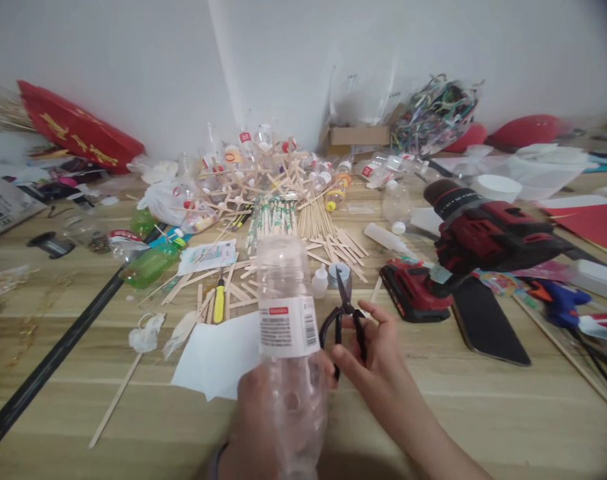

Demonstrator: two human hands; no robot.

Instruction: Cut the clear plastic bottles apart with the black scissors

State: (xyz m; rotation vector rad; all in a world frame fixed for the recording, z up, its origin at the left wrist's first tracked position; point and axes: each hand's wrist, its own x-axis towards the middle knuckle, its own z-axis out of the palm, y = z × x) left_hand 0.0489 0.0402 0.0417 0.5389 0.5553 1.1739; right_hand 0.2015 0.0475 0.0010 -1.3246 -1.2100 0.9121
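Note:
A clear plastic bottle (291, 373) with a white and red label is held up close to me, its base pointing away and its neck toward me. My left hand (256, 407) is wrapped round it from the left, and the fingertips show at its right side. Just right of the bottle, my right hand (383, 353) grips black-handled scissors (344, 300) by the handles, with the blades pointing away. Under and left of the bottle lies a white sheet of paper (216, 357). A yellow-handled screwdriver (219, 303) rests on the table beyond the paper.
A red and black cordless drill (483, 233) stands to the right, beside a dark phone (488, 323). Wooden sticks (341, 247) and plastic bottles crowd the back. A green bottle (151, 263) and a long black bar (68, 350) lie left. A blue glue gun (556, 300) is far right.

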